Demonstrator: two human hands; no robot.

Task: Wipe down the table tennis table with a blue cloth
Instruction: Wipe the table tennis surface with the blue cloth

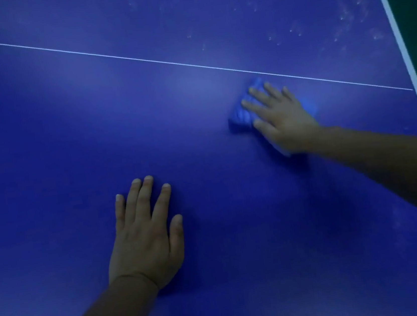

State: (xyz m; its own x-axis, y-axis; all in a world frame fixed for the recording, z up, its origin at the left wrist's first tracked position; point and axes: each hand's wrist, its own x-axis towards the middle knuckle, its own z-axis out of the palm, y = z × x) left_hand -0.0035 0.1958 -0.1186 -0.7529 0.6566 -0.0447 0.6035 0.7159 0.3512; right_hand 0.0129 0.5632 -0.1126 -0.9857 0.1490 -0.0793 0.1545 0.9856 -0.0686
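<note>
Right hand flat on the blue cloth, right of centre in the frame, fingers straight and spread, pressing rather than pinching; grip wide, holding nothing closed around it. Cloth bunched under the palm, with a ribbed fold showing past the fingertips and a paler corner peeking out below the wrist. Lies just short of the thin white line crossing the counter from upper left to right.

Left hand at lower centre, also flat and spread on the bare blue surface, well apart from the cloth, likely bracing the lean forward. Grip wide there too, nothing in it.

Pale smudges scattered over the upper right of the frame, beyond the line and near the white edge stripe; probably dust or dried marks not yet reached. Nearer half looks more even, though dim light makes that hard to judge.

Cloth looks soft, light and limp: will crumple and slide out from under a loose palm, so best driven by flat downward pressure over its middle, fingers fanned to keep the folds from rolling. Smooth surface should offer little drag. To lift or refold, pinch at the bunched edge by the fingertips. Main risk: cloth slipping free on a long stroke toward the marked corner.
</note>
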